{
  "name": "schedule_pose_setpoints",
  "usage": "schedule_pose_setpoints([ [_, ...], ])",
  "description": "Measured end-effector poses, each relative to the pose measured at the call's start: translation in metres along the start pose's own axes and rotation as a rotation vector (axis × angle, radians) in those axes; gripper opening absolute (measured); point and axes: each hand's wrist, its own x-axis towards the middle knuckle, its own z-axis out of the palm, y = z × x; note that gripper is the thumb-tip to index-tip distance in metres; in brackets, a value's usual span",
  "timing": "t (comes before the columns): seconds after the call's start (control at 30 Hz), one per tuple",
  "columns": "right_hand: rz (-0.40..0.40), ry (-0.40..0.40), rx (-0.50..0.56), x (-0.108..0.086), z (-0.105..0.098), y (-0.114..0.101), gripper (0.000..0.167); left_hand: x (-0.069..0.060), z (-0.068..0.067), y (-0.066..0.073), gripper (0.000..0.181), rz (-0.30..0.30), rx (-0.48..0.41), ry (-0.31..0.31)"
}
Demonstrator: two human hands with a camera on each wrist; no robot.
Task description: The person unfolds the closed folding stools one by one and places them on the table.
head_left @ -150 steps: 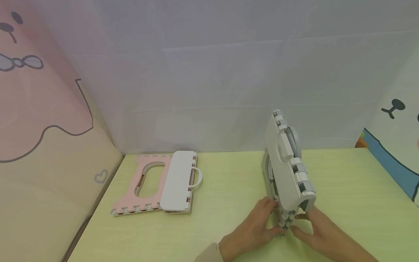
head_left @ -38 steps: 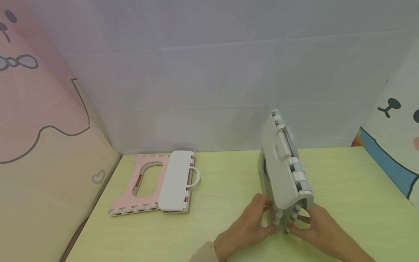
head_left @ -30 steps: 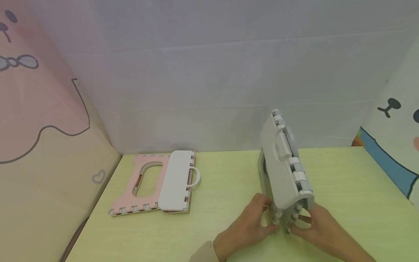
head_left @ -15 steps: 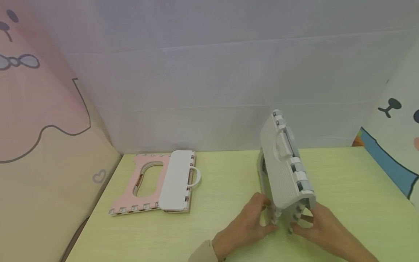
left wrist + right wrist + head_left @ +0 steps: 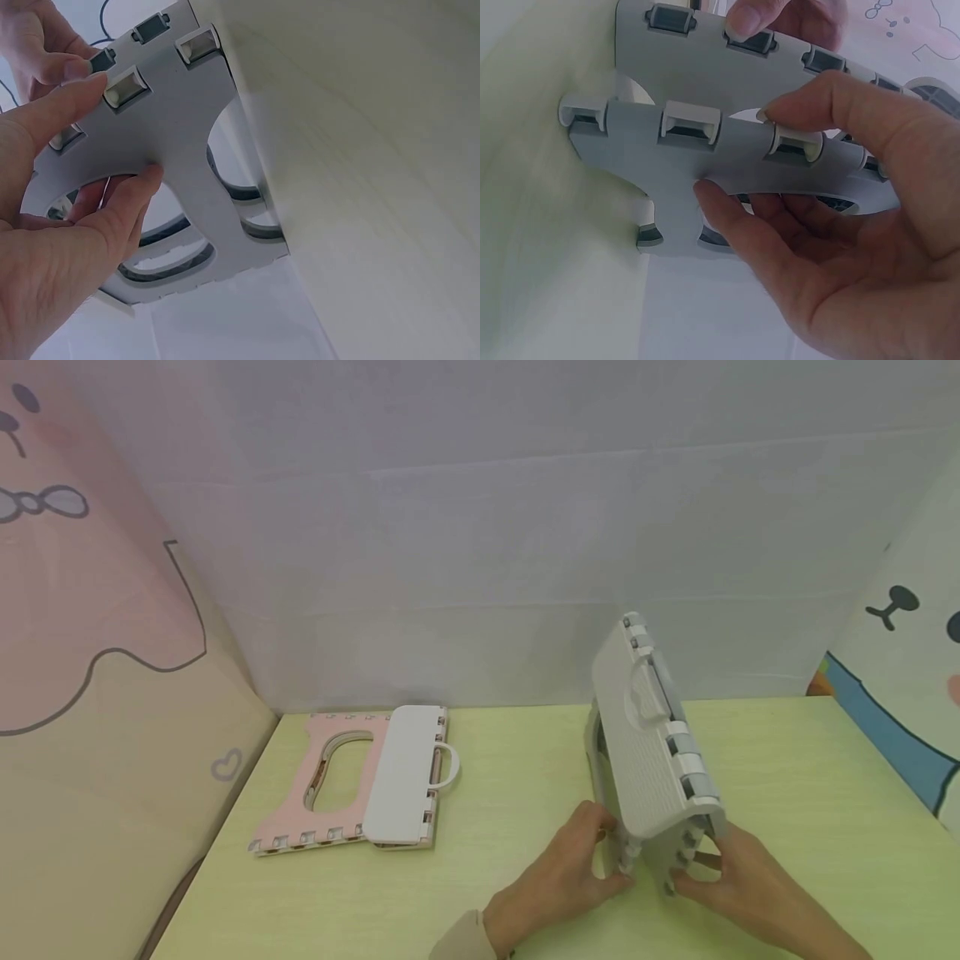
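A grey-and-white folding step stool [image 5: 648, 752] stands partly unfolded at the right of the table, its ribbed top slanting and its two leg panels spread apart at the near edge. My left hand [image 5: 558, 877] pinches the left leg panel [image 5: 180, 127] by that edge, thumb on the hinged side and fingers reaching into the oval cutout. On the opposite side my right hand [image 5: 757, 889] holds the right leg panel [image 5: 645, 146] in the same way, its thumb beside the white hinge clips. The stool's far end is hidden in the head view.
Flat on the table's left lies a folded pink-and-white step stool [image 5: 401, 777] with a white loop handle [image 5: 452, 768]. A pale cloth wall [image 5: 480, 568] rises behind the green table [image 5: 517, 827]. Printed cartoon sheets [image 5: 97, 827] close off both sides.
The near edges of the grey stool's leg panels have parted, from nearly together to a clear gap. My left hand has moved left and my right hand slightly right. The pink stool stays put.
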Motion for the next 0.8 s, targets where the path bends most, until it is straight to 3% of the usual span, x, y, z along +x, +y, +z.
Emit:
schedule_pose_setpoints([
  [0.8, -0.025, 0.001, -0.069, -0.0006, -0.0054, 0.0082, 0.084, -0.0018, -0.0023, -0.0021, 0.059, -0.009, 0.036, 0.015],
])
